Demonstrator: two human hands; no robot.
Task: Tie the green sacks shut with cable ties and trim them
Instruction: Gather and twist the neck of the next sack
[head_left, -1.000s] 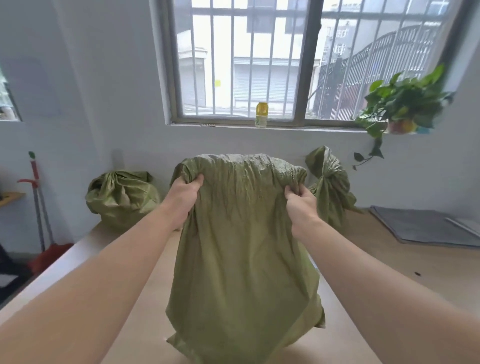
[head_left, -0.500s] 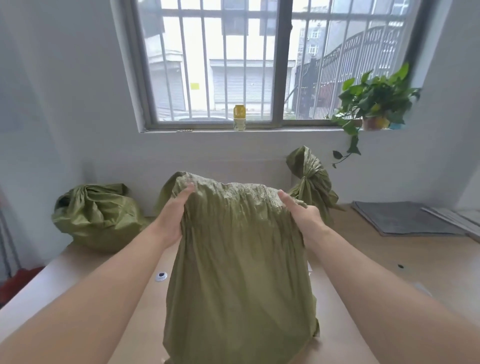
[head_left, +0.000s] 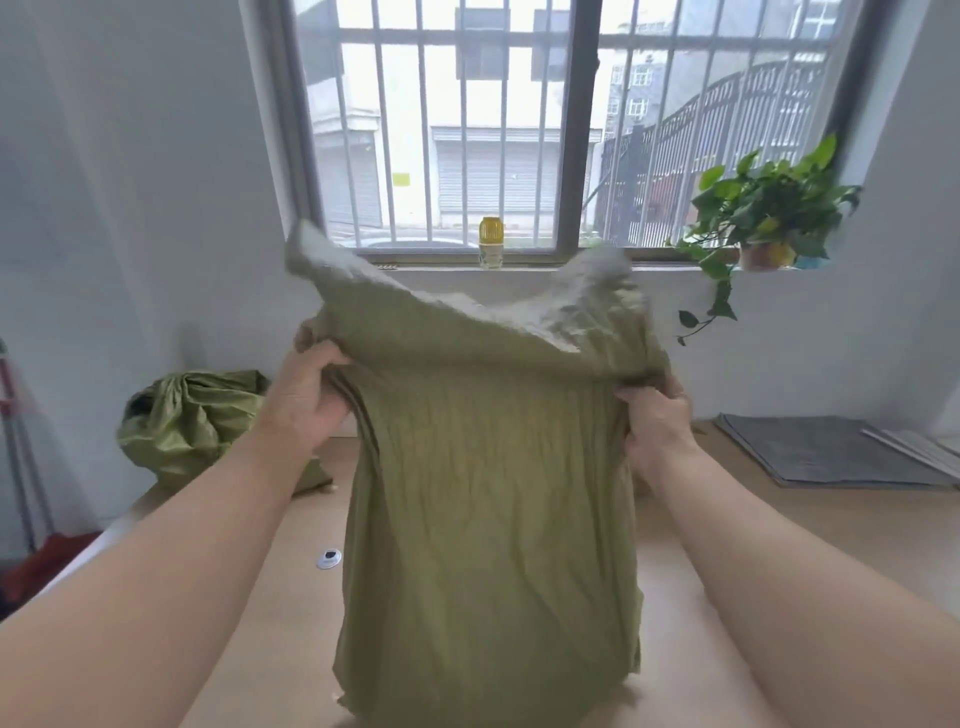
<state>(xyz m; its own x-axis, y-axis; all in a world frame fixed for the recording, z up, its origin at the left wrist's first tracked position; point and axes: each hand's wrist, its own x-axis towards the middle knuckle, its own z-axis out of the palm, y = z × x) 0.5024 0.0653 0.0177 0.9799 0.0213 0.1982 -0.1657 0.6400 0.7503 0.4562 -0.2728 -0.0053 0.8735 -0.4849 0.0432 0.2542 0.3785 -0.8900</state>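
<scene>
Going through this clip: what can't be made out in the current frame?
Head view, held green sack: contents hidden by its opaque fabric.
Its top edge: motion-blurred, so how open the mouth is cannot be told.
Fingertips of the left hand and right hand: buried in the sack's folds.
The sack at the left: folds hide whether a cable tie closes it.
The small round thing on the table: too small to identify.

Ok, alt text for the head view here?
The left hand and right hand grip the upper sides of an untied green sack standing on a table, its mouth flaring open. A bundled green sack sits far left; a yellow bottle and potted plant stand on the windowsill.
</scene>
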